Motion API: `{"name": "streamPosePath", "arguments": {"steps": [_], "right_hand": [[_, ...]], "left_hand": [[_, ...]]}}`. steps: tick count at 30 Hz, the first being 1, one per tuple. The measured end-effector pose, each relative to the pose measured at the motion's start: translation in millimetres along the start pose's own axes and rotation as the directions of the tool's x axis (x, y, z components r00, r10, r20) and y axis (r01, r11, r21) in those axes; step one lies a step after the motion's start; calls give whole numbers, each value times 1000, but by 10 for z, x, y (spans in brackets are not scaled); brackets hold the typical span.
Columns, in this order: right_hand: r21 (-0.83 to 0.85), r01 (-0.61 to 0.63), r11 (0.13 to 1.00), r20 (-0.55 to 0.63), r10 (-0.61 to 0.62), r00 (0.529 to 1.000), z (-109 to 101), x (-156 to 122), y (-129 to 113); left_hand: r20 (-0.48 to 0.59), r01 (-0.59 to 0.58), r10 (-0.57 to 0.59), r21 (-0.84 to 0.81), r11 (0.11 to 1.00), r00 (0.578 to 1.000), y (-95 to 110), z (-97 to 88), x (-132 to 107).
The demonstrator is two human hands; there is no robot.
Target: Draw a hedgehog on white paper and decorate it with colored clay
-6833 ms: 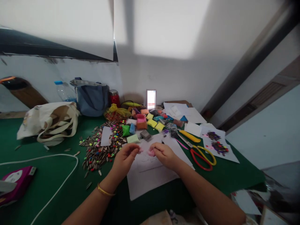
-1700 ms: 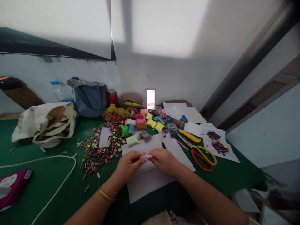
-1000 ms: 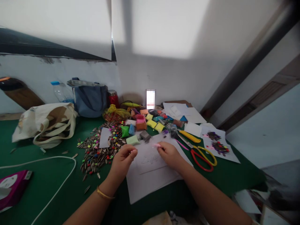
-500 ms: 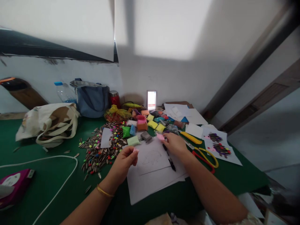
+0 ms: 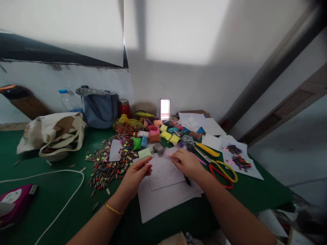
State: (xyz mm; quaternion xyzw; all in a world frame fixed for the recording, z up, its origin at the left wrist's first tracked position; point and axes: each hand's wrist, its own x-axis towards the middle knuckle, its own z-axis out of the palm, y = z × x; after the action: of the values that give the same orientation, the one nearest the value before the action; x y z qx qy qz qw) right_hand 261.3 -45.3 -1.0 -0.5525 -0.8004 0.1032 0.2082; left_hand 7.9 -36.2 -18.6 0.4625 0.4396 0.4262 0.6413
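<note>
My left hand (image 5: 136, 175) is over the left edge of the drawing paper. Its fingers are bent around a small bit of pink clay (image 5: 148, 164), mostly hidden by the fingertips. My right hand (image 5: 187, 164) pinches a clear packet with pink clay (image 5: 169, 154) just above the top of the sheet. Between the hands lies white paper (image 5: 163, 200) with a pencil-like sketch. A black pen (image 5: 188, 182) is largely covered by my right wrist. Beside that forearm lie scissors (image 5: 222, 170) with red and yellow handles.
Clay packets (image 5: 166, 135) in several colours sit behind the paper. Sunflower seeds mixed with coloured balls (image 5: 109, 166) spread to the left. A yellow cutter (image 5: 208, 149) and decorated sheets (image 5: 255, 173) are on the right. A phone (image 5: 165, 109) leans against the wall.
My right hand has shifted slightly left and down with the pink packet, covering more of the pen. My left hand has risen a little, its fingers loosening slightly around the pink bit.
</note>
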Motion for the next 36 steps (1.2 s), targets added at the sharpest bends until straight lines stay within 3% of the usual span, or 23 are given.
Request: {"name": "streamPosePath", "arguments": {"steps": [3, 7, 11, 17, 25, 36], "right_hand": [[-40, -24, 999, 103, 28, 994, 11, -54, 123], [-89, -49, 995, 115, 59, 992, 39, -74, 206], [-161, -118, 980, 96, 134, 986, 93, 0, 232], [-187, -148, 971, 113, 171, 979, 179, 35, 274], [-179, -108, 978, 97, 127, 987, 222, 14, 339], [-52, -72, 996, 37, 74, 997, 254, 92, 431]], "left_hand": [[21, -84, 82, 296, 951, 996, -34, -72, 55], [209, -353, 287, 624, 697, 935, -109, -112, 91], [337, -439, 285, 745, 502, 897, -141, -92, 82], [391, -471, 276, 809, 351, 878, -162, -114, 110], [364, -489, 373, 807, 331, 854, -175, -174, 239], [424, -542, 365, 771, 336, 829, -120, -236, 487]]}}
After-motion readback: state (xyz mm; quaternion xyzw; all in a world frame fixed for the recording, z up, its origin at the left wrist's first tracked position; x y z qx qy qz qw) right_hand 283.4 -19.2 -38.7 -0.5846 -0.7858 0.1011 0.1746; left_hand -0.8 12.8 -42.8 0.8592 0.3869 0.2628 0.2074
